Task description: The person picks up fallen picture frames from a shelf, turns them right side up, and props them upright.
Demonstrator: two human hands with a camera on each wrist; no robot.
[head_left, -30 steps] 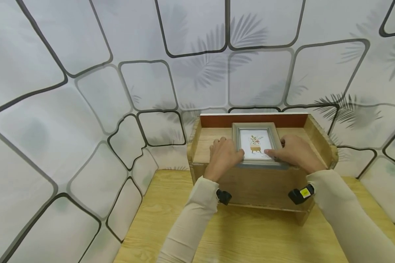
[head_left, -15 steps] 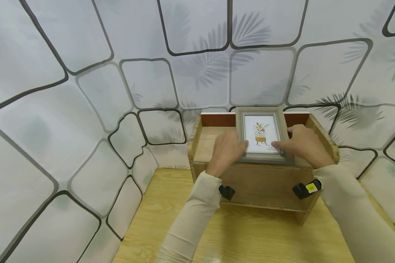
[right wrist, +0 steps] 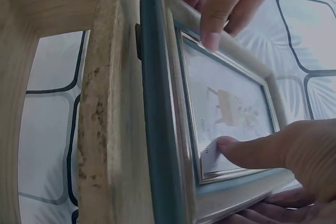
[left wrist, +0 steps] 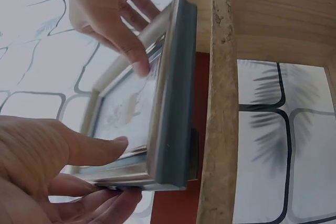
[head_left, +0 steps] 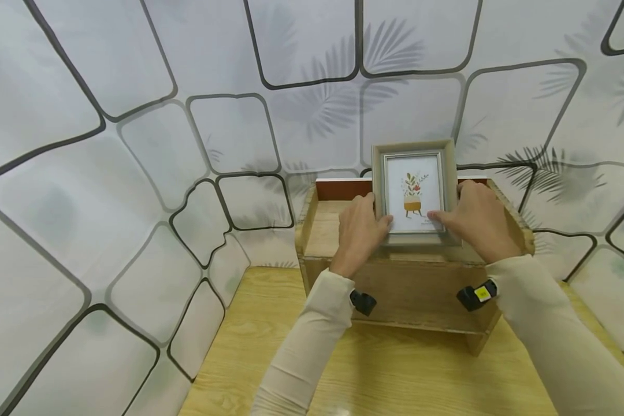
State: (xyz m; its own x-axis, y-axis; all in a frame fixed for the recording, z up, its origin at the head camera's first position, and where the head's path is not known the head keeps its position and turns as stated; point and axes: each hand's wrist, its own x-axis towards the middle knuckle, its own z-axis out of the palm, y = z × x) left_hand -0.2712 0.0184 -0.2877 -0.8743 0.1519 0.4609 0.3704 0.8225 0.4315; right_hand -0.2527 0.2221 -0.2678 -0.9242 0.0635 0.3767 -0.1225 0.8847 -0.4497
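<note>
A grey-framed picture [head_left: 415, 190] of a potted plant stands tilted upright on top of a wooden shelf box [head_left: 312, 231]. My left hand [head_left: 366, 228] grips its lower left side, thumb on the front, fingers behind it. My right hand [head_left: 470, 222] grips the lower right side the same way. In the left wrist view, the left thumb [left wrist: 113, 145] presses the glass of the frame [left wrist: 170, 103] beside the shelf's front edge [left wrist: 220, 103]. The right wrist view shows the right thumb [right wrist: 236, 145] on the glass of the frame [right wrist: 157, 119].
The shelf box has raised side walls and a red-brown back board [head_left: 343, 189]. It stands on a light wooden table [head_left: 369, 375]. Patterned white sheeting [head_left: 135, 173] closes in the back and left side, close behind the shelf.
The picture frame has been raised from lying flat on the shelf top to nearly upright. Both hands moved back and up with it.
</note>
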